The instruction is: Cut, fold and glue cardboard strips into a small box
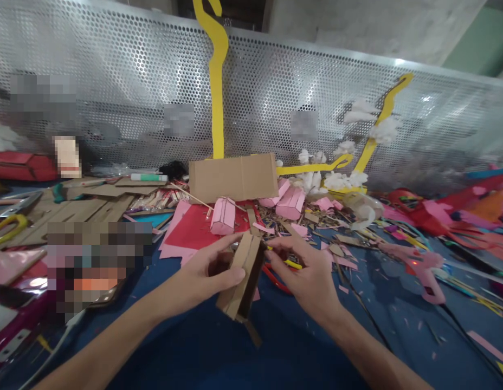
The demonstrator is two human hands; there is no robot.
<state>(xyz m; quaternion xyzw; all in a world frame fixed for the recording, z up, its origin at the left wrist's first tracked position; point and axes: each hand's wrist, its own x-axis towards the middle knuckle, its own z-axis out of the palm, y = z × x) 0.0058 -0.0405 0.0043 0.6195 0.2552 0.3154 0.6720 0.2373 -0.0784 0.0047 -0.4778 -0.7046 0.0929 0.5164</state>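
Observation:
A small folded cardboard box (240, 279) with an open, dark side is held tilted above the blue table. My left hand (208, 271) grips it from the left, thumb across its top face and fingers behind. Fingers of my right hand (306, 271) pinch at its upper right edge; their tips partly hide the contact. From the box's lower end hangs a thin cardboard strip (252, 331). Behind my right fingers, partly covered, lie a red handle-like loop (276, 279) and a yellow piece (292, 264). A pink paper box (223, 215) stands just beyond.
A pink glue gun (422, 265) with a lit red light lies at right, its cord trailing forward. A larger cardboard box (234, 177) with a yellow strip stands before the perforated metal screen (146, 81). Cardboard sheets (101, 208) fill the left; paper scraps litter the middle.

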